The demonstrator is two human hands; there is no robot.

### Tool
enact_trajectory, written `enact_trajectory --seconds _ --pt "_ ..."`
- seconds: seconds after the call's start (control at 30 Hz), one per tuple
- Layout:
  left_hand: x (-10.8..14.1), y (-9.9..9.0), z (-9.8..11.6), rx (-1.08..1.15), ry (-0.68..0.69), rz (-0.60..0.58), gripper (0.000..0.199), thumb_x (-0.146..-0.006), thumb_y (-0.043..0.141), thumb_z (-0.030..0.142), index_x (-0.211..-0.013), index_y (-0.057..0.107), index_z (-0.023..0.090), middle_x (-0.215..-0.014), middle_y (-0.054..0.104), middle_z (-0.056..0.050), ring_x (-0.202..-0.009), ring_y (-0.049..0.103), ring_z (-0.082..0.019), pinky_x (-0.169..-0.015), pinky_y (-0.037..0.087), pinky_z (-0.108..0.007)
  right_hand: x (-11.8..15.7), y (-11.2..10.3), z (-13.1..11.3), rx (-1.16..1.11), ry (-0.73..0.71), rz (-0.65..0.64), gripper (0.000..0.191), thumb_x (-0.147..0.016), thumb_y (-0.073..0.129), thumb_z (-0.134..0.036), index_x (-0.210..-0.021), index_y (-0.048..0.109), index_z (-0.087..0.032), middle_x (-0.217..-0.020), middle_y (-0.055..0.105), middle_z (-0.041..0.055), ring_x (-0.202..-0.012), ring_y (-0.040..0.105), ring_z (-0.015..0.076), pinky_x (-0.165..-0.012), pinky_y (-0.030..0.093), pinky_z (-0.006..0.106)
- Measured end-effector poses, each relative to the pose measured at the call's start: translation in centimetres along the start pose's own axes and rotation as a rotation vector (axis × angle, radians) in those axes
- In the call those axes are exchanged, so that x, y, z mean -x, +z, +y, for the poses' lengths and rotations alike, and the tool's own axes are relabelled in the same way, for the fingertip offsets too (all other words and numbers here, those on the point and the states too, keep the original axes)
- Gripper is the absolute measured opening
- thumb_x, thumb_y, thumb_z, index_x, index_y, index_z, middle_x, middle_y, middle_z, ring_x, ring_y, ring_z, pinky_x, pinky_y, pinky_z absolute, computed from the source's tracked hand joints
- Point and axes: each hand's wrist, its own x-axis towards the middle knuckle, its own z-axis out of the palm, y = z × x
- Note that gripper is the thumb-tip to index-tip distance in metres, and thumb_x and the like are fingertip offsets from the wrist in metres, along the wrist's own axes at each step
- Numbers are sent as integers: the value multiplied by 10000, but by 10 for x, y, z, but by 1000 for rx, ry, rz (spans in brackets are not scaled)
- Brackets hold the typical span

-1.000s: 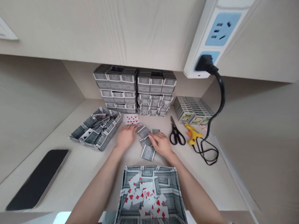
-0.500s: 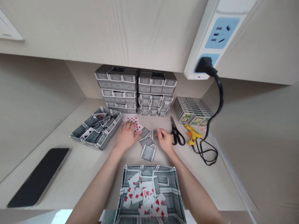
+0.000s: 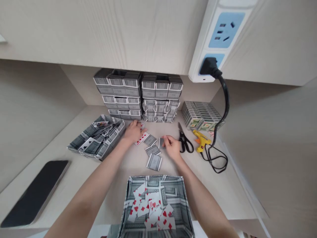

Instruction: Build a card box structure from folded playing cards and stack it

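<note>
My left hand (image 3: 133, 132) lies over face-up playing cards (image 3: 141, 139) with red diamonds, thumb apart from the fingers; its palm hides part of them. In my right hand (image 3: 172, 147) a grey-backed folded playing card (image 3: 160, 142) is pinched between thumb and fingers, low over the table. Between the hands, more folded cards lie back up: one (image 3: 150, 140) by the diamond cards, another (image 3: 153, 150) below it, and a third (image 3: 154, 162) nearest me. Closer to me stands an open box made of cards (image 3: 155, 178), with several red-suited folded pieces inside.
At left are a card-made tray (image 3: 109, 152) of loose cards and a black phone (image 3: 34, 191). Stacked card-made boxes (image 3: 162, 86) stand at the back. To the right are black scissors (image 3: 184, 140), a yellow glue gun (image 3: 201, 140), card packs (image 3: 201, 115) and a hanging power cable (image 3: 226, 99).
My left hand has shifted away from me over the diamond cards, covering more of the far ones. My right hand keeps its pinch on the folded card. The whole view has shifted slightly.
</note>
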Motion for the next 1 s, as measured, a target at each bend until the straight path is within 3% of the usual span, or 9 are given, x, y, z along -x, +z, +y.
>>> enact_trajectory --seconds 0.17,0.33,0.43,0.67,1.0 --pt "37 -11 8 97 69 -60 627 -796 292 603 -1167 504 144 -1188 465 -140 -1128 393 -278 -960 297 -383 0 0 2 -9 6 -8 417 -821 401 -475 -791 654 -145 -498 581 8 -484 544 138 -522 417 229" --pt "62 -18 -3 112 102 -232 969 -595 431 751 -1358 250 182 -1434 189 -137 -1310 95 -356 -1033 133 -473 0 1 4 -17 5 -13 413 -819 407 -470 -789 657 -142 -496 586 7 -491 549 136 -533 419 224" --pt "68 -15 -9 104 34 -254 998 -586 430 758 -1376 195 196 -1458 97 -138 -1317 16 -375 -1027 117 -499 1 0 5 -12 4 -20 405 -818 412 -462 -779 658 -143 -494 585 7 -483 544 135 -523 412 223" --pt "80 -5 1 182 29 11 727 -753 412 599 -1308 318 139 -1338 366 -151 -1259 283 -291 -1011 261 -429 3 -1 4 2 -3 -22 402 -820 410 -454 -773 658 -141 -491 581 9 -478 538 135 -505 398 220" --pt "77 -12 1 380 94 57 626 -752 534 388 -1287 328 137 -1333 370 -123 -1249 331 -227 -1045 283 -361 1 -1 5 5 -10 -22 417 -813 412 -473 -765 663 -143 -474 574 3 -462 528 135 -513 400 229"
